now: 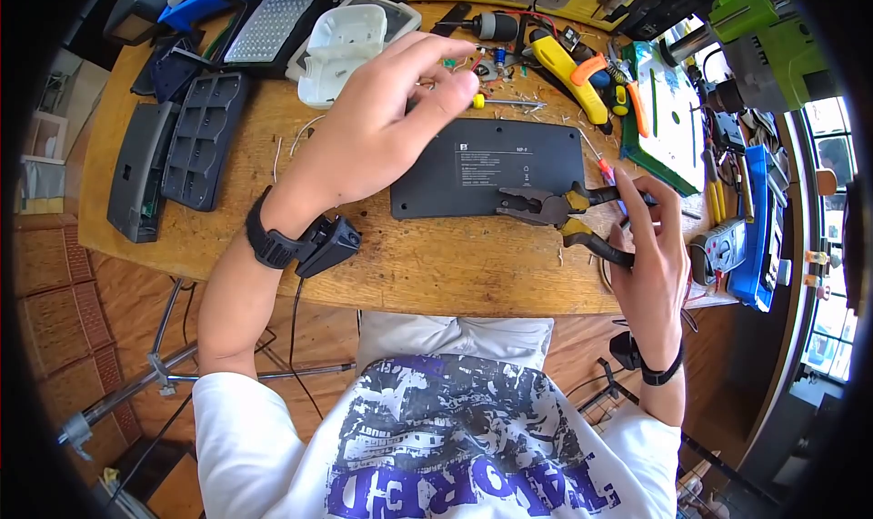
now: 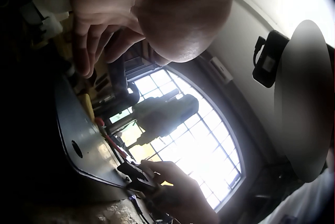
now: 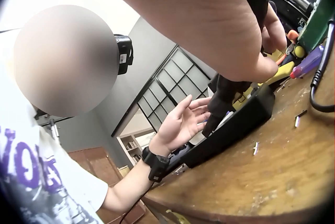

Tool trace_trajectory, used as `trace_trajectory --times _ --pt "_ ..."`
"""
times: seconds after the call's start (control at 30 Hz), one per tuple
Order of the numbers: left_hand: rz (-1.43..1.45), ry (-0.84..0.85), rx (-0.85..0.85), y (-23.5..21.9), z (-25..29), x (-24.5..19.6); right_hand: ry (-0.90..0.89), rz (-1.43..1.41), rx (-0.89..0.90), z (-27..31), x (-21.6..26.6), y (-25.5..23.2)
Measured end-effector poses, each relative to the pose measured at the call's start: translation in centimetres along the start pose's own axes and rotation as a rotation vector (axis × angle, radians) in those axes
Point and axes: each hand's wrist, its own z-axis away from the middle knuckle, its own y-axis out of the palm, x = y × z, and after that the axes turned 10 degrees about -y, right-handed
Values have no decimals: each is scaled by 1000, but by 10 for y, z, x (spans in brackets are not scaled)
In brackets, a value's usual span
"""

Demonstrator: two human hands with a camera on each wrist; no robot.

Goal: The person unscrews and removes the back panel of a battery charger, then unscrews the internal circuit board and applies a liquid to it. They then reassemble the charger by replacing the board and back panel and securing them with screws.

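Observation:
A flat black plastic casing with a printed label lies on the wooden bench in the head view. My right hand holds pliers with black and yellow handles, their head over the casing's lower right part. My left hand hovers above the casing's upper left side, fingers loosely bent. Seen from the right wrist, that left hand has its fingers spread and nothing in it. Just beyond the right hand lies a pen-shaped tool with a red end.
A white plastic box and black casing parts stand on the left. Behind are a yellow-handled tool, a screwdriver and scattered wire bits. A green drill, green-edged box and multimeter occupy the right.

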Motion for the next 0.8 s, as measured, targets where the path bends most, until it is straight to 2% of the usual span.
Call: trace_trajectory --times 0.17,0.23,0.3,0.53,0.6,0.7,0.73,0.8 --pt "-192 86 70 0 2 -2 -50 132 -21 -1 1 -5" --pt "-205 92 67 2 3 -2 -45 164 -19 1 -1 -3" --pt "-217 99 63 4 4 -3 -112 239 -49 3 -5 1" --pt "-253 86 76 5 5 2 -89 304 -17 5 -1 2" --pt "-276 76 87 5 6 1 -195 407 -43 3 -2 0" --pt "-452 143 159 3 12 -2 -228 322 -64 -3 -3 -1" --pt "-504 147 237 4 14 0 -226 320 -65 -2 -3 1" --pt "-607 109 355 6 18 -2 -80 115 57 4 -4 7"
